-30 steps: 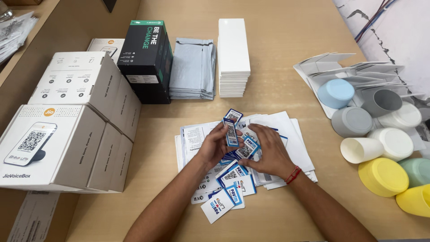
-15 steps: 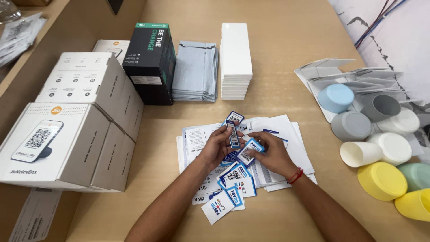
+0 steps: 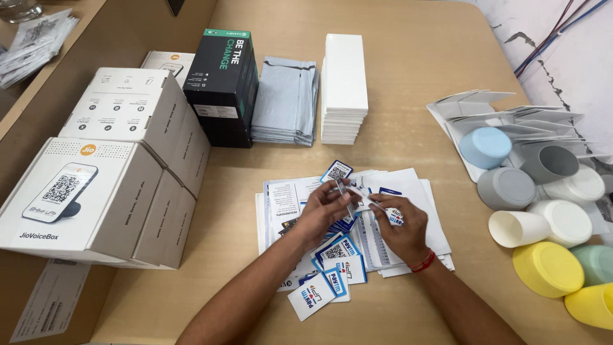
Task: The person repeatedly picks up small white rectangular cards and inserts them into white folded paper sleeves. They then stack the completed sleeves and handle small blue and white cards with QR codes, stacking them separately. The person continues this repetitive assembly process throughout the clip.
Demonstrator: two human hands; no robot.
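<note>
My left hand (image 3: 322, 211) and my right hand (image 3: 399, 223) meet over a spread of white printed paper sheets (image 3: 415, 191) on the wooden table. Between the fingers of both hands is a small blue-and-white card (image 3: 355, 195) seen nearly edge-on. A square-code card (image 3: 336, 171) lies just beyond my left fingers. Several more blue-and-white cards (image 3: 332, 262) lie fanned on the sheets under my left wrist. My right wrist wears a red thread band (image 3: 422, 262).
White device boxes (image 3: 121, 160) are stacked at left, with a black box (image 3: 220, 83) behind them. Grey pouches (image 3: 284, 99) and a white card stack (image 3: 345, 83) lie at centre back. Pastel cups (image 3: 543, 211) and folded cartons (image 3: 498, 108) crowd the right edge.
My hands have drawn closer together, and the card that was held face-up is now turned nearly edge-on between the fingers of both hands. The view has shifted slightly.
</note>
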